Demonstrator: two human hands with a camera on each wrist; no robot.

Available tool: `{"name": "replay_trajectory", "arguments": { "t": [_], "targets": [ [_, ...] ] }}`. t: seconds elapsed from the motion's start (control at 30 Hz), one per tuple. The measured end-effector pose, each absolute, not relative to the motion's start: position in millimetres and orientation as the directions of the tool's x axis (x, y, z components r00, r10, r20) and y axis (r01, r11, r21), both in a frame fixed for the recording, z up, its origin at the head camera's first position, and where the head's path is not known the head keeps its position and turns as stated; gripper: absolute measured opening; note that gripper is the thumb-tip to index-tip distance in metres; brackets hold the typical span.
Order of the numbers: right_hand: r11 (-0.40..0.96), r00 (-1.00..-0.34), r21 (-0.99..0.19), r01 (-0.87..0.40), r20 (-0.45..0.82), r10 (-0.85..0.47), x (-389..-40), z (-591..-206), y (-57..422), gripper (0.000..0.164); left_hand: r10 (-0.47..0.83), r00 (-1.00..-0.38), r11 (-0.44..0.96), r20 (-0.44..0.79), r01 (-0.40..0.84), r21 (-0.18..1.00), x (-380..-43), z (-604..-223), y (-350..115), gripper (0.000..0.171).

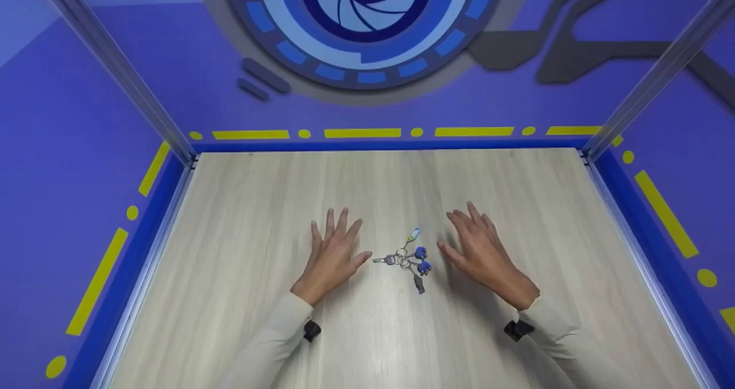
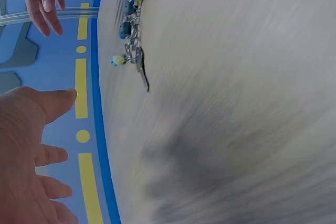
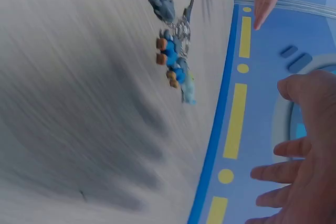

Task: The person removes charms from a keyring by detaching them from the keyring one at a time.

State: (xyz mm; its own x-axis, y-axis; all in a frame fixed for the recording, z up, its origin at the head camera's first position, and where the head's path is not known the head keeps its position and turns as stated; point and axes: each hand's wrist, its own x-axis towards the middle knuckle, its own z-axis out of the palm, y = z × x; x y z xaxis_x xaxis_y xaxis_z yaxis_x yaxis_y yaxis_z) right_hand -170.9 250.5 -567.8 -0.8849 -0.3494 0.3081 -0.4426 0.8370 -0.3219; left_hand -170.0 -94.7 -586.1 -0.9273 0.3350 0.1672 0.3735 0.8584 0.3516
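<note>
A bunch of keys (image 1: pixel 402 257) lies on the wooden table between my two hands. On its metal rings hang a key (image 1: pixel 390 260) pointing left, two small blue figures (image 1: pixel 424 268), a dark grey figure (image 1: pixel 419 284) and a light blue and yellow charm (image 1: pixel 414 235). My left hand (image 1: pixel 333 254), fingers spread, is left of the bunch, its thumb close to the key's tip. To the right, my right hand (image 1: pixel 479 251) hovers above its shadow with fingers extended and the thumb towards the blue figures. Neither hand holds anything.
The pale wooden table (image 1: pixel 258 188) is bordered by metal rails. Blue walls (image 1: pixel 143 61) with yellow dashes enclose it at the back and both sides. Metal posts (image 1: pixel 120 61) rise at the back corners. Each wrist wears a small black device (image 1: pixel 312 331).
</note>
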Motion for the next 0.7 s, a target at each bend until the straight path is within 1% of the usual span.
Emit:
{"name": "replay_trajectory", "arguments": {
  "t": [0.17, 0.3, 0.43, 0.53, 0.7],
  "targets": [
    [0.783, -0.818, -0.316, -0.536, 0.424, -0.389, -167.4, -580.7, 244.5, 0.049, 0.371, -0.91, 0.822, 0.183, 0.414, 0.392, -163.7, -593.7, -91.0, 0.064],
    [0.738, -0.776, -0.321, -0.594, 0.473, -0.418, -162.6, -592.8, 240.8, 0.039, 0.396, -0.883, 0.799, 0.252, 0.467, 0.38, -159.6, -600.6, -86.0, 0.054],
    [0.702, -0.744, -0.324, -0.634, 0.502, -0.441, -160.9, -603.6, 234.4, 0.034, 0.401, -0.851, 0.774, 0.34, 0.513, 0.372, -156.6, -608.5, -81.2, 0.044],
    [0.678, -0.726, -0.329, -0.657, 0.517, -0.452, -159.9, -609.6, 230.6, 0.032, 0.412, -0.82, 0.746, 0.397, 0.554, 0.37, -155.1, -614.5, -76.7, 0.04],
    [0.653, -0.72, -0.348, -0.673, 0.509, -0.471, -158.9, -616.2, 224.7, 0.03, 0.426, -0.782, 0.711, 0.455, 0.6, 0.367, -153.6, -622.8, -69.3, 0.036]
  ]
}}
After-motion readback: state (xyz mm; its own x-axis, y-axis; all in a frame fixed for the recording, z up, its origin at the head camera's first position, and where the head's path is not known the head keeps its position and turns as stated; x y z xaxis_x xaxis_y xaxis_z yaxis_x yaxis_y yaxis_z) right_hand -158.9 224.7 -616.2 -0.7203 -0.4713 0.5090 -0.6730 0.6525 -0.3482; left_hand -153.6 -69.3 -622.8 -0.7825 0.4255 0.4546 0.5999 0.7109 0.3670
